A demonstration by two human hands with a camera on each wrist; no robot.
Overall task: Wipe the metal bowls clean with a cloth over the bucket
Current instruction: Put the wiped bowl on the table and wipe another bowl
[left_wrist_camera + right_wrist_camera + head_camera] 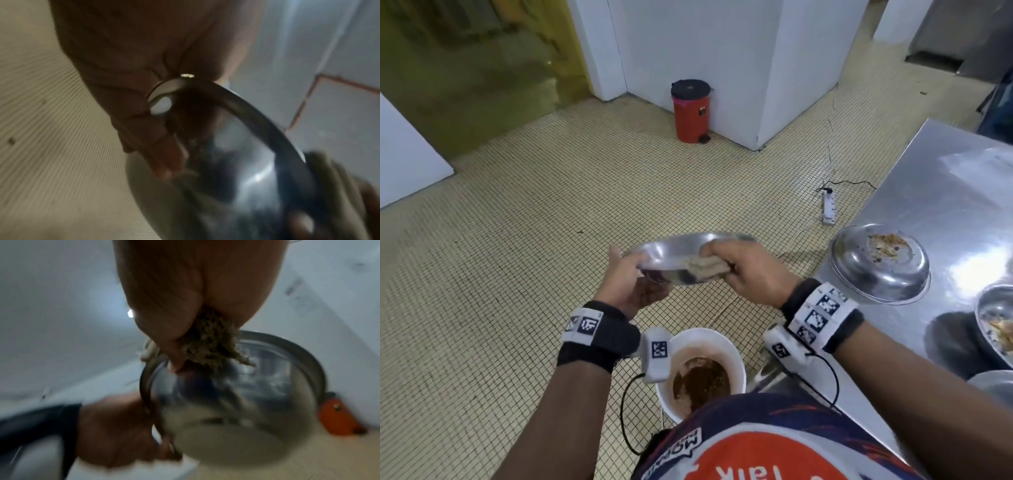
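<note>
Head view shows our metal bowl [674,255] held in the air above the white bucket [702,342], tilted with its opening toward us and its rim running left to right. Beside us two soiled bowls [880,267] sit on the steel counter [935,192], a red bin [691,111] beyond. Our left hand [633,284] grips the bowl's left rim; our right hand [750,270] pinches the cloth [705,265] against the right rim.

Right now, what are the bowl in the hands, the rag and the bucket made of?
The held bowl looks like polished steel: it mirrors light. The rag looks like looped, fuzzy beige cloth, perhaps terry. The white bucket seems to be matte plastic, though that is less sure.
</note>
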